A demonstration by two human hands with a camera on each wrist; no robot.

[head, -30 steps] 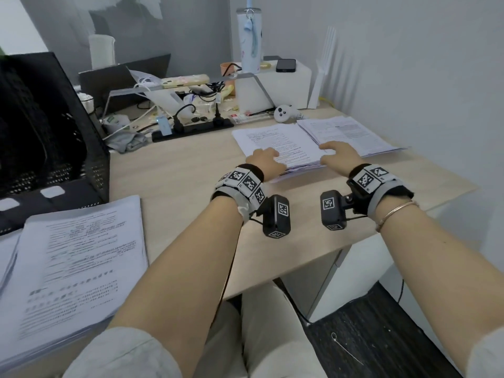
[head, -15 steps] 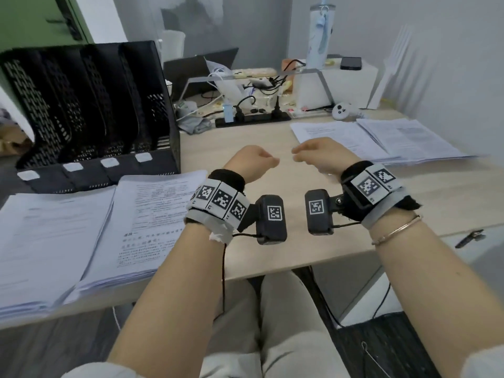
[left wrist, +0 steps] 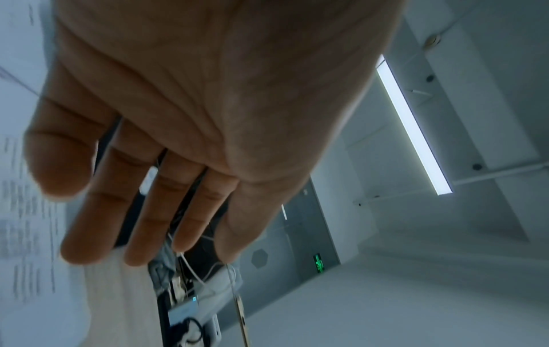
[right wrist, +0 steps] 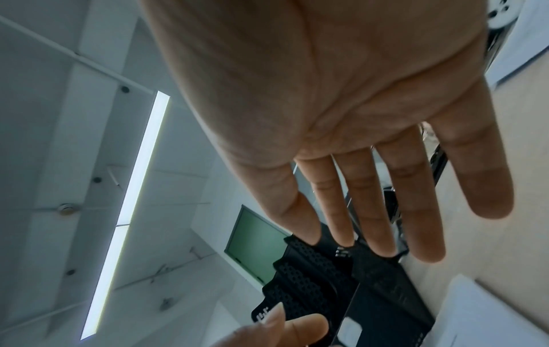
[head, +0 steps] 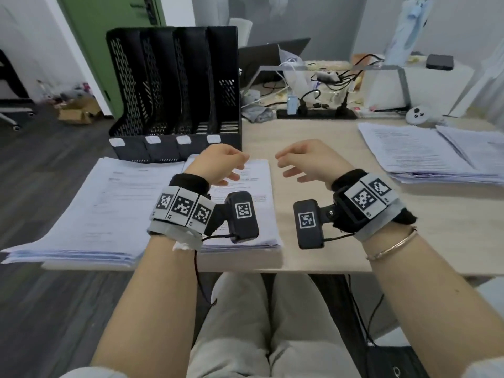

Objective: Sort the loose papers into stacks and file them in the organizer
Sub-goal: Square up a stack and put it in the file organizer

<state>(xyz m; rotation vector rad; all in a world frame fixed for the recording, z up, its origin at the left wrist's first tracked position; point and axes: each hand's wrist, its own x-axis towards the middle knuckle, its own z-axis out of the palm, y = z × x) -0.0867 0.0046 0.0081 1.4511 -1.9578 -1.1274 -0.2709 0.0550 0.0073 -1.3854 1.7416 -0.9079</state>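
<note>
A black mesh file organizer (head: 174, 94) with several upright slots stands at the back left of the desk; it also shows in the right wrist view as the organizer (right wrist: 312, 281). Two stacks of printed paper lie in front of it: the left stack (head: 90, 211) and the middle stack (head: 251, 186). Two more overlapping stacks (head: 425, 151) lie at the right. My left hand (head: 223, 163) hovers over the middle stack, fingers relaxed and holding nothing (left wrist: 142, 187). My right hand (head: 302, 160) hovers over bare desk beside it, fingers straight and empty (right wrist: 386, 199).
The wooden desk (head: 313, 132) carries a black power strip (head: 316, 113) with cables, a laptop (head: 267, 55), a white controller (head: 421, 115) and a white box (head: 425, 83) along the back. The desk's front edge runs just below my wrists.
Both hands left the right-hand paper stacks and moved left to the middle of the desk. The view turned left, bringing the organizer and left stacks into sight.
</note>
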